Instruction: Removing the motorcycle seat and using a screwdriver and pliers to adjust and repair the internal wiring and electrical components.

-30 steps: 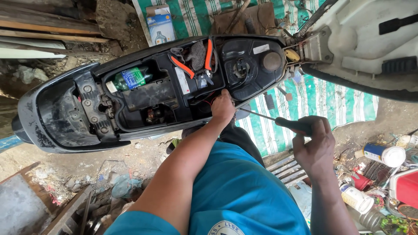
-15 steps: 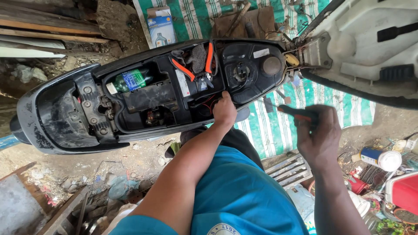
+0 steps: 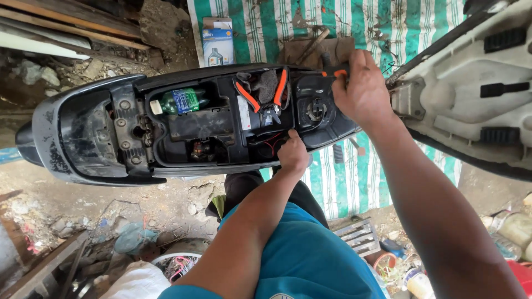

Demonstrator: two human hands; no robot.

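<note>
A scooter's black under-seat compartment (image 3: 138,171) lies open below me. My left hand (image 3: 292,155) rests on its near rim by red and black wires (image 3: 270,143), fingers curled on the edge. My right hand (image 3: 363,91) is over the compartment's right end near the round filler opening (image 3: 315,109), closed around a screwdriver with an orange-and-black handle (image 3: 336,71). Orange-handled pliers (image 3: 265,94) and a green bottle (image 3: 180,101) lie inside the compartment.
The raised white seat underside (image 3: 476,94) stands at right. A green-striped mat (image 3: 343,182) lies beneath, with a blue box (image 3: 218,47) at the top. Wooden planks (image 3: 72,25) sit top left, containers and cans (image 3: 510,230) bottom right, rubble on the ground.
My right hand has carried the screwdriver up and left from beside my knee to the compartment's right end. My left hand has stayed on the near rim.
</note>
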